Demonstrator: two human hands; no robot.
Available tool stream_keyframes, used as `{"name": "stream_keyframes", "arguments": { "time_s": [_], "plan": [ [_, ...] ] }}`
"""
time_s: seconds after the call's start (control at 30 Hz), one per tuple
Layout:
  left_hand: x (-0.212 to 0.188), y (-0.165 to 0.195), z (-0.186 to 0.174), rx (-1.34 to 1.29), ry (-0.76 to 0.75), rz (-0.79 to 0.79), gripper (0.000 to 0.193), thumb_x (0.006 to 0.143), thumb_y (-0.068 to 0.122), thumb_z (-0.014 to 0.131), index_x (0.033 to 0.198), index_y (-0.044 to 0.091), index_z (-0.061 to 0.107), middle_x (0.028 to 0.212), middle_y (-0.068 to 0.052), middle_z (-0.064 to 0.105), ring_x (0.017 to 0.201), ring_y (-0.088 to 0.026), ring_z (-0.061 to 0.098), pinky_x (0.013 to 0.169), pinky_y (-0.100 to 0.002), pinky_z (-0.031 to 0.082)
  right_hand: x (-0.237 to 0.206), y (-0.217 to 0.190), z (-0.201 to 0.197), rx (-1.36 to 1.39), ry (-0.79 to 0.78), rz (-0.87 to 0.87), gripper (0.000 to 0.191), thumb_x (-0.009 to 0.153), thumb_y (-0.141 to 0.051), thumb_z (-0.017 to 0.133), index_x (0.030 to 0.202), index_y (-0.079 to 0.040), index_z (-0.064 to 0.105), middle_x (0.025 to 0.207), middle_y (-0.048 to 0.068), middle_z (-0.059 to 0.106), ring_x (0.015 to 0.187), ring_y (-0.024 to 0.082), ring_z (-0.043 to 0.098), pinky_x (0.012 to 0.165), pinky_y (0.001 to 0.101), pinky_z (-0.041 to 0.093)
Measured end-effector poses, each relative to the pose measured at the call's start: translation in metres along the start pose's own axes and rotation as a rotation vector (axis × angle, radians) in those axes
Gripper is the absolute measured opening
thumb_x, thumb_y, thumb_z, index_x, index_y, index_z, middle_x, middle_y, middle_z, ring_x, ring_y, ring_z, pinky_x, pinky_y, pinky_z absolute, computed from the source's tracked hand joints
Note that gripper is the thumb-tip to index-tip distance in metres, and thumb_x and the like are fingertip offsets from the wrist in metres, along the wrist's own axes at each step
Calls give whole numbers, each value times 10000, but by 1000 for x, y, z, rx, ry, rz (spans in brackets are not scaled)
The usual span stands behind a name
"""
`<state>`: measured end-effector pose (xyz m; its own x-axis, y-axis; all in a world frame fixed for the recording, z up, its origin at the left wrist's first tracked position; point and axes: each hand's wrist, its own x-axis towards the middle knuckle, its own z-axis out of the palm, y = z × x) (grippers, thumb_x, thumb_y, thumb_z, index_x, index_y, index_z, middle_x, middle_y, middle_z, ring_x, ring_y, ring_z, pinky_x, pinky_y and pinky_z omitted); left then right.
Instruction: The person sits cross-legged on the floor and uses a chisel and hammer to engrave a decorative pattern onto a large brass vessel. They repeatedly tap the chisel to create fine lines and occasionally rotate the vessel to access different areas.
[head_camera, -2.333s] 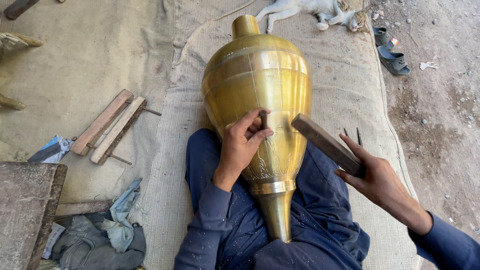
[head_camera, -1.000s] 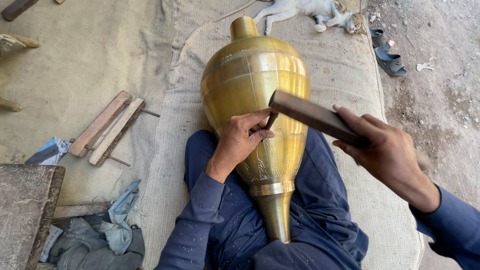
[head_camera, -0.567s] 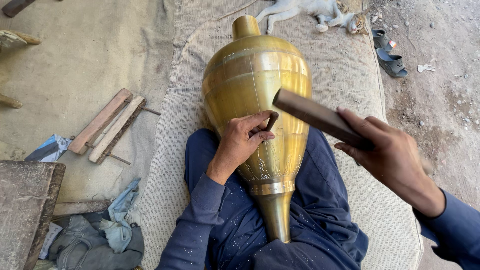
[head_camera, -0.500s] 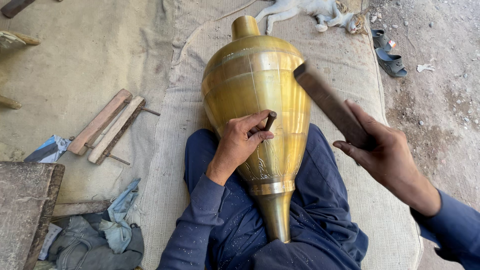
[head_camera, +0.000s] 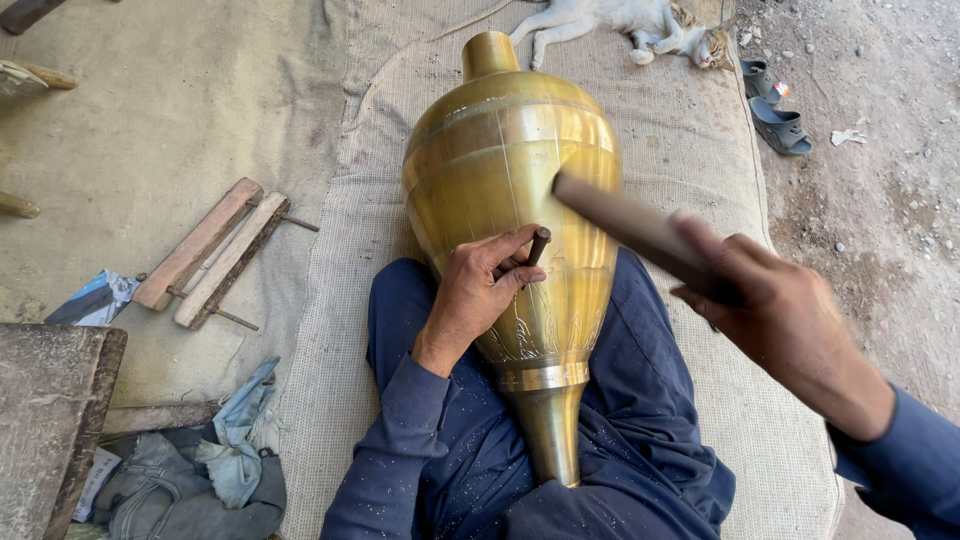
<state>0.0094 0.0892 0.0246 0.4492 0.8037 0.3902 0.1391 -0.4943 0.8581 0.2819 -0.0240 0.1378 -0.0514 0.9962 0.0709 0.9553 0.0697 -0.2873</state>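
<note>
A large brass vase (head_camera: 500, 160) lies between my legs on a woven mat, its narrow foot toward me and its neck pointing away. My left hand (head_camera: 478, 287) rests on the vase's lower body and pinches a short dark chisel (head_camera: 537, 245) against the metal, just above a band of engraved pattern. My right hand (head_camera: 778, 310) grips a flat wooden mallet (head_camera: 625, 222), blurred, its far end over the chisel's head.
A cat (head_camera: 640, 20) lies at the mat's far end, a pair of sandals (head_camera: 775, 110) beside it on the dirt. Two wooden blocks with nails (head_camera: 210, 250) lie to the left. Crumpled cloth (head_camera: 200, 470) and a dark wooden block (head_camera: 45, 420) sit at lower left.
The right hand raised the mallet half a second ago and has swung it back down toward the chisel. The left hand and chisel stay in place on the vase.
</note>
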Motion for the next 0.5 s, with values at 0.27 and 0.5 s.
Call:
{"name": "stream_keyframes", "arguments": {
  "time_s": [0.27,0.5],
  "plan": [
    [-4,-4,2,-36,16,-30,554,835,125,826,1363,126,658,892,-51,766,757,-121,743,705,-270,638,-5,-6,-3,-69,25,-12,806,809,-344,835,1534,-294,487,1011,75,728,717,244,733,639,413,622],
    [-7,-5,3,-18,27,-31,542,846,124,825,1358,115,648,913,-56,769,752,-121,740,694,-266,633,-6,-22,-17,-352,-130,19,810,828,-449,821,1559,-399,475,880,36,691,635,235,711,589,408,614]
  ]
}}
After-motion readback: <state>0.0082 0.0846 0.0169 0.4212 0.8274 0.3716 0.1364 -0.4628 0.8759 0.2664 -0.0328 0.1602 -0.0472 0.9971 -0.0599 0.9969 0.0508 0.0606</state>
